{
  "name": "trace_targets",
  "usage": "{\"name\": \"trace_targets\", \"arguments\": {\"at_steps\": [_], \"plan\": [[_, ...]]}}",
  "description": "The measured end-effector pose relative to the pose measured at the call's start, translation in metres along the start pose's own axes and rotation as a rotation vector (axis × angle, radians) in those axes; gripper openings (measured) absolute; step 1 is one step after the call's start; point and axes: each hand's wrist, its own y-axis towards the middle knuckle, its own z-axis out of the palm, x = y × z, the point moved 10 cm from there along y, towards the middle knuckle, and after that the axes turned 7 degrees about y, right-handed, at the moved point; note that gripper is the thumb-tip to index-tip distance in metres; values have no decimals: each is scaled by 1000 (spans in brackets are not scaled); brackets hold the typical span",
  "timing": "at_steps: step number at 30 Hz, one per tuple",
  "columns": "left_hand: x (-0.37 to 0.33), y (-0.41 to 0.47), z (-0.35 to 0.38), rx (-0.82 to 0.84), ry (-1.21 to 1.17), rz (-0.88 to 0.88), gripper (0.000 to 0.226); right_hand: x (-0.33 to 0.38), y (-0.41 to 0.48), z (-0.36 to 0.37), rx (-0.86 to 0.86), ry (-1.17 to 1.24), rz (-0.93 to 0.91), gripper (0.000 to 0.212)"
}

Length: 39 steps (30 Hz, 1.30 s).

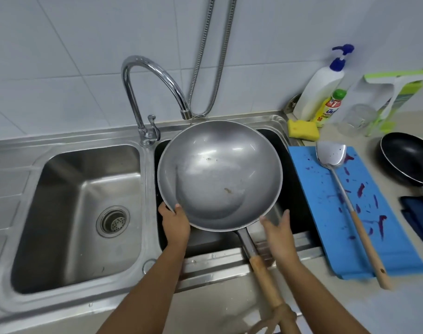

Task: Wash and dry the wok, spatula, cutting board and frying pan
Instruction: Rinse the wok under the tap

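A large grey metal wok (220, 174) with a wooden handle sits over the right sink basin (288, 165), below the tap spout. My left hand (175, 224) grips its near-left rim, thumb inside. My right hand (279, 233) hovers with straight fingers just right of the handle, holding nothing. On the counter to the right, a blue cutting board (364, 227) carries purple stains, and a metal spatula (343, 186) with a wooden handle lies on it. At the far right stands a black frying pan (409, 157).
A chrome tap (152, 92) stands between the two basins; the left basin (68, 213) has a drain strainer. A yellow sponge (303, 128), soap bottles (320, 88), a glass (358, 118), a green squeegee (398, 92) and a dark blue cloth (420, 218) crowd the right counter.
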Motion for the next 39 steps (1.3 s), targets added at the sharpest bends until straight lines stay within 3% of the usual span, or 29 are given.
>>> {"name": "trace_targets", "arguments": {"at_steps": [3,5,6,8,11,16,22,39], "plan": [[-5,27,-8,49,139,0,35,-5,50,2,-8,324,168,94],[-6,38,-9,101,217,11,31,4,67,13,53,493,181,64],[-6,40,-9,123,222,8,32,12,68,15,68,480,154,45],[-5,42,-8,156,202,-25,39,23,63,12,46,379,81,30],[-2,41,-4,185,157,-44,38,36,49,-2,-16,342,-37,29],[-15,28,12,259,128,-45,17,67,27,-31,-156,278,-213,37],[-5,8,44,354,22,-146,23,98,-1,-64,-282,144,-357,22],[16,-77,121,431,-294,-353,31,175,-33,-122,-222,-141,-561,41]]}}
